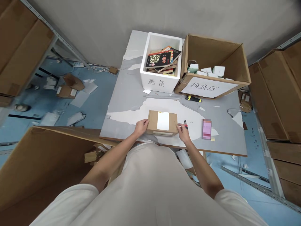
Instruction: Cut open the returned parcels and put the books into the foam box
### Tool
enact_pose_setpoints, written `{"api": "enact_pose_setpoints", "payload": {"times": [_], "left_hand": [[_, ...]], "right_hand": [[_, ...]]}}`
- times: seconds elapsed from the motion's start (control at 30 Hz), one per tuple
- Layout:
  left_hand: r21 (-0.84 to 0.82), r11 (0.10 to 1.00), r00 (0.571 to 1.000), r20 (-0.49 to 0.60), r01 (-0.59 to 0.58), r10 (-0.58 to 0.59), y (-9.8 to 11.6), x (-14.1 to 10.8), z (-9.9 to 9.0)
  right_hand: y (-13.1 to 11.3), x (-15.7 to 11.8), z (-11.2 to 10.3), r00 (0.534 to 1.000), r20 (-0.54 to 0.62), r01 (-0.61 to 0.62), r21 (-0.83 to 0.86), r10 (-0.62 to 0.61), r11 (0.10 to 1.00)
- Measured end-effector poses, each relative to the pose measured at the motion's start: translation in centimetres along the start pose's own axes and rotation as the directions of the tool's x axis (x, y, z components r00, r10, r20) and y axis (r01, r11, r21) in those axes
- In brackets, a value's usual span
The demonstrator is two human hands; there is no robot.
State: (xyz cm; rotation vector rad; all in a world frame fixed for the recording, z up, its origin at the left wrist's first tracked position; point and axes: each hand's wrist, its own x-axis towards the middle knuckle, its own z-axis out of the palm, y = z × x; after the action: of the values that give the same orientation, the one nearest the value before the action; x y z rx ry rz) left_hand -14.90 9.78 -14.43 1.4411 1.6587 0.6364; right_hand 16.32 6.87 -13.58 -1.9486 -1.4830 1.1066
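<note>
A small brown cardboard box (152, 122) with a white label (163, 121) on top lies near the front edge of the worn grey table (124, 94). My left hand (141, 127) grips its left end, and my right hand (183, 132) holds the right end, fingers closed at the corner. Just beyond my right hand lies a red and black box cutter (185, 125), partly hidden by that hand. A black and yellow utility knife (193, 99) rests farther back. To the right is a pixelated pink rectangle (206, 129).
At the back stand a white foam box (160, 82) of books (162, 59) and a large carton (211, 88) of small white boxes (218, 71). A big open carton (47, 150) is at my left. Shelves with cartons (270, 97) flank both sides. Scraps litter the blue floor.
</note>
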Motion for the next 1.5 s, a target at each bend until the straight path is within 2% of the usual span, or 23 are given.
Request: {"api": "enact_pose_setpoints", "payload": {"times": [0.13,0.3,0.5,0.7,0.9,1.03,1.17,1.23,1.33,1.5], "left_hand": [[-0.036,0.999,0.999,0.045,0.032,-0.031,-0.9,-0.7,0.9],[-0.106,0.992,0.997,0.047,0.065,-0.061,-2.4,-1.3,1.9],[-0.165,0.981,0.991,0.106,0.098,-0.082,-4.6,-2.2,1.7],[-0.168,0.979,0.968,0.240,0.112,-0.069,-6.1,-3.4,2.1],[-0.279,0.954,0.971,0.236,0.108,-0.041,-5.0,-3.7,2.5],[-0.222,0.972,0.984,0.173,0.073,-0.035,-3.2,-3.3,1.1],[-0.124,0.992,0.996,0.084,-0.018,0.029,-1.1,-2.2,-0.1],[-0.086,0.996,0.996,0.083,-0.030,0.037,-0.4,-1.7,-0.1],[-0.061,0.998,0.994,0.100,-0.025,0.031,0.2,-1.3,0.4],[-0.102,0.994,0.997,0.082,0.024,-0.015,0.3,-1.4,1.1]], "right_hand": [[0.9,-0.1,0.5,0.998,0.050,-0.024,-0.006,0.025,1.000],[2.0,-0.4,1.6,0.996,0.011,-0.094,0.079,0.094,0.992],[3.6,-1.2,1.4,0.992,0.070,-0.116,0.260,0.101,0.959],[4.2,-2.2,2.1,0.983,0.176,-0.082,0.194,0.048,0.978],[3.4,-2.0,2.9,0.984,0.168,-0.104,0.293,0.056,0.951],[2.0,-1.9,1.5,0.988,0.151,-0.075,0.282,0.033,0.956],[0.2,-1.4,-0.1,0.999,0.043,-0.024,0.193,0.016,0.981],[-0.4,-1.0,-0.3,0.999,-0.003,-0.032,0.127,0.033,0.991],[-0.5,-0.4,0.0,0.995,-0.036,-0.085,0.092,0.088,0.992],[0.6,0.2,0.8,0.988,-0.037,-0.138,0.219,0.149,0.966]]}}
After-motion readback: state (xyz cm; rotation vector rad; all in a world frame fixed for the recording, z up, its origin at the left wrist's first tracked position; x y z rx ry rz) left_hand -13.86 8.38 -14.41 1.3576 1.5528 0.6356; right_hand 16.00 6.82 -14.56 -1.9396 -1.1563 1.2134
